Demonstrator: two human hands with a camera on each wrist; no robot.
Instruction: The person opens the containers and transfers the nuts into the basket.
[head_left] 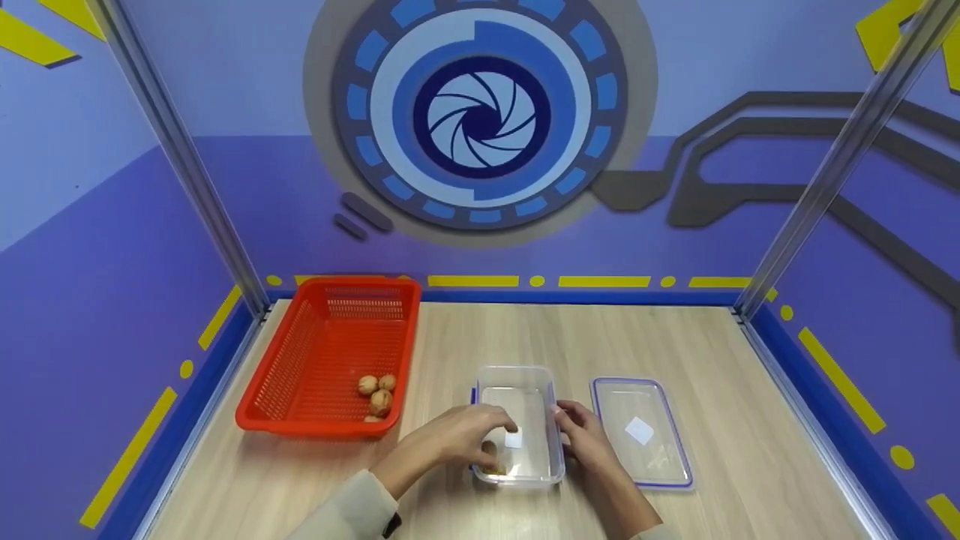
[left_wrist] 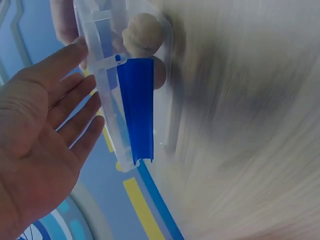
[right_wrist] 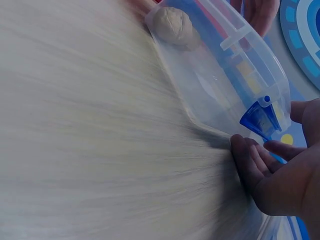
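Observation:
My left hand reaches over the near left part of a clear plastic container. Its fingers are spread and loosely bent, with nothing between them. In the left wrist view, the fingertips are by the rim, above a walnut lying low inside the container; a second walnut shows partly behind a blue side latch. My right hand holds the container's right side, thumb at the rim and fingers against the outside wall. The right wrist view shows a walnut at the container's far end.
A red plastic basket stands at the left, with several walnuts in its near right corner. The clear lid with a purple-blue edge lies flat to the right of the container. Panel walls enclose the wooden table.

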